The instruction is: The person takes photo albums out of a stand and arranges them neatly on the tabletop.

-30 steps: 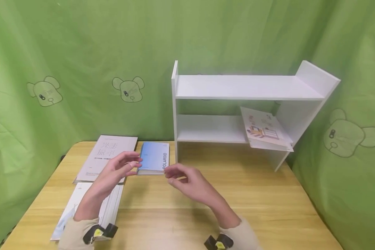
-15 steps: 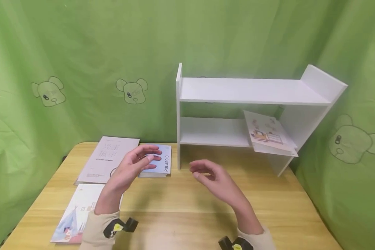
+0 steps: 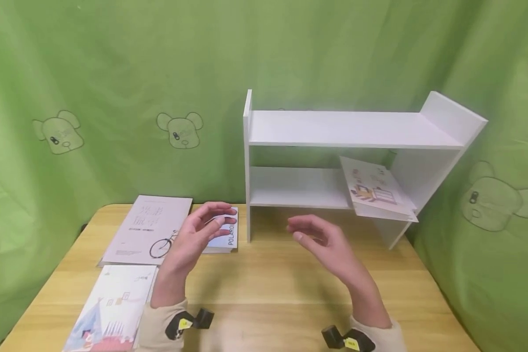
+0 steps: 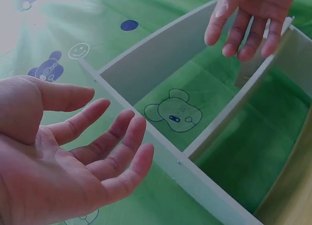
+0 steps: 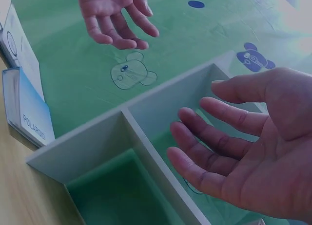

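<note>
My left hand (image 3: 193,244) hovers above the table, its fingers loosely bent around nothing. Behind it, partly covered in the head view, lies a blue book (image 5: 31,110) lettered POLAROID. My right hand (image 3: 330,244) is raised in front of the white shelf (image 3: 356,128), relaxed and holding nothing. Both palms face each other with a wide gap between, as the left wrist view also shows. On the lower shelf a book with a house-like drawing (image 3: 371,188) leans at the right end, its front edge sticking out.
A grey-white book with a bicycle drawing (image 3: 145,230) lies at the table's back left. In front of it is a book with a tent picture (image 3: 110,308). A green curtain (image 3: 114,73) surrounds the wooden table (image 3: 264,318).
Both hands have moved away from the blue book toward the right and spread apart, the right hand farther. The books and shelf keep their places; the head view has shifted slightly.
</note>
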